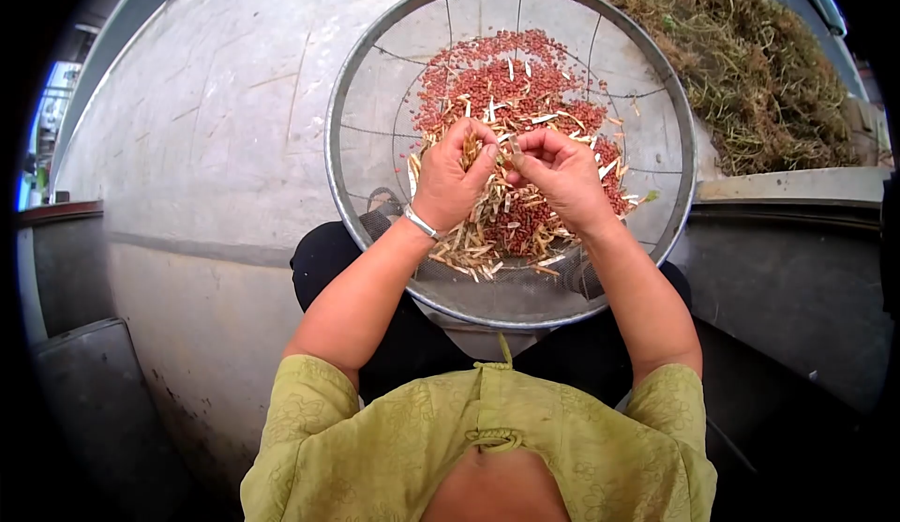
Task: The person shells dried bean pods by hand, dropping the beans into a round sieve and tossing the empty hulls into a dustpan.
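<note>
A: How far along does the shelling look?

B: Well along, by the look of it. The sieve [375,72] on the person's lap already carries a broad heap of red beans [487,76], with split husks [487,226] strewn over the near half.

A: And the hands?

B: Both are over the middle of the sieve. The left hand [452,177] has its fingers clenched on a small bunch of pods [469,150]; the right hand [561,175] pinches one pod [515,151] between thumb and fingers, just beside the left.

A: What is left?

B: Probably plenty. A large pile of dry stalks [750,62] lies on the concrete beyond the sieve, and the husks are not yet parted from the beans.
</note>
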The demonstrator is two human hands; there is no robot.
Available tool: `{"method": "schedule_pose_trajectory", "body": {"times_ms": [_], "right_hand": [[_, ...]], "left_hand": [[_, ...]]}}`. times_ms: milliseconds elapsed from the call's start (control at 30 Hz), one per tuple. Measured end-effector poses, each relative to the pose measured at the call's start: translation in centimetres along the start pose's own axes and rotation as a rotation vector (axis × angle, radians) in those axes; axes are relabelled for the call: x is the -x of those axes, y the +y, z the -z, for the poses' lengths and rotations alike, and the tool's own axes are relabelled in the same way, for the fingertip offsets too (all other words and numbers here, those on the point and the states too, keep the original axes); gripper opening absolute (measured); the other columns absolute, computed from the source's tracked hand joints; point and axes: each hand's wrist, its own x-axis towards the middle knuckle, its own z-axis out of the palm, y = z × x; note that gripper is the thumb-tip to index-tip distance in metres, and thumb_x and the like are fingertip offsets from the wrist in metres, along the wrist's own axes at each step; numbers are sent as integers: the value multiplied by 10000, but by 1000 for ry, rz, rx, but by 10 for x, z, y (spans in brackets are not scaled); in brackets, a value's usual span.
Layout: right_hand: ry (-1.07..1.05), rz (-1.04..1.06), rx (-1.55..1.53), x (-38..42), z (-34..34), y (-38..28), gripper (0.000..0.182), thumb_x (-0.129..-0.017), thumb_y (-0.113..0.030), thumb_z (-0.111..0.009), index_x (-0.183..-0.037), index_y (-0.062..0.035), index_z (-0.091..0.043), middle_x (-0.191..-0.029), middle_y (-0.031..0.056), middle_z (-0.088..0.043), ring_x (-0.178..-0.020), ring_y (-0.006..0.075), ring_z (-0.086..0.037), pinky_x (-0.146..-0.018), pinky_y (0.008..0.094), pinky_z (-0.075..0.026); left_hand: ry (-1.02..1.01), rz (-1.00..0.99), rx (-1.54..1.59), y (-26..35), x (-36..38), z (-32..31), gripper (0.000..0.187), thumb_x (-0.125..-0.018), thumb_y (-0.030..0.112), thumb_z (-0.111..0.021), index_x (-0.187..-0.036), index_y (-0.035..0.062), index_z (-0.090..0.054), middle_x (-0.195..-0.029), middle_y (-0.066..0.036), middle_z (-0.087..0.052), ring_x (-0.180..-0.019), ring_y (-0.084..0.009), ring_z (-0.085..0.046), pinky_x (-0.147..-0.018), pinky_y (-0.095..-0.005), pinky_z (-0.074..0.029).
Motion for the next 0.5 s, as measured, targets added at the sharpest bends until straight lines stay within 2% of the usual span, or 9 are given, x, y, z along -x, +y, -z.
{"method": "schedule_pose_trajectory", "body": {"times_ms": [33, 67, 100, 200, 267, 300, 333, 400, 500], "right_hand": [[1, -2, -2, 1, -1, 1, 128, -845, -16, -576, -967, 19, -570, -843, 57, -619, -698, 111, -622, -634, 229, -534], [23, 93, 69, 2, -1, 0, 129, -844, -11, -575, -969, 20, -581, -853, 57, -623, -710, 111, -622, -645, 229, -535], [45, 189, 141, 3, -2, -1, 131, -843, -5, -573, -970, 20, -593, -863, 57, -628, -721, 110, -622, -656, 230, -537], [48, 145, 51, 6, -4, -8, 126, -836, 10, -564, -952, 23, -612, -864, 57, -633, -731, 99, -615, -666, 228, -535], [36, 108, 30, 4, -3, 0, 126, -832, 14, -564, -948, 22, -614, -858, 54, -633, -733, 93, -611, -672, 227, -535], [29, 72, 11, 4, -3, 4, 127, -829, 18, -564, -944, 22, -617, -851, 52, -633, -736, 87, -607, -678, 226, -534], [43, 90, 26, 5, -5, 7, 115, -820, 7, -581, -923, 14, -633, -833, 43, -637, -726, 74, -597, -660, 223, -522], [29, 135, 260, 8, -6, 7, 117, -814, -18, -605, -915, -6, -663, -818, 29, -640, -711, 66, -586, -628, 214, -496], [-37, 238, 353, 7, -5, 6, 134, -811, -55, -625, -930, -38, -684, -810, 20, -641, -707, 60, -576, -611, 202, -470]], "left_hand": [[-12, -91, -7, -2, 0, 0, 87, -862, 119, -576, -883, 57, -518, -691, 14, -521, -571, -47, -462, -513, -207, -383], [-23, -184, -13, -3, -1, 0, 87, -878, 121, -571, -904, 65, -509, -658, 51, -500, -520, -14, -436, -460, -174, -359], [-24, -184, -14, -2, -1, 0, 87, -878, 121, -571, -904, 65, -509, -658, 51, -500, -520, -14, -436, -460, -174, -359], [-22, -55, 43, 4, 4, -2, 151, -865, 135, -607, -959, 67, -510, -706, 46, -517, -558, -10, -449, -478, -166, -361], [-92, 158, 360, 8, 8, -11, 229, -843, 153, -645, -1006, 68, -509, -737, 40, -532, -584, -10, -460, -488, -152, -362], [-41, 5, 302, 2, 6, -20, 264, -824, 154, -668, -1022, 67, -516, -735, 37, -540, -582, -13, -465, -485, -149, -371], [-64, 82, 289, -1, 10, -19, 257, -832, 178, -659, -1013, 65, -515, -711, 38, -533, -566, -19, -468, -467, -158, -381], [-100, 251, 410, -5, 12, -16, 196, -865, 205, -615, -970, 64, -530, -694, 34, -528, -544, -20, -468, -460, -166, -389], [-53, 141, 258, -5, 4, -1, 173, -902, 234, -552, -908, 61, -539, -662, 27, -525, -508, -25, -465, -446, -170, -386]]}}
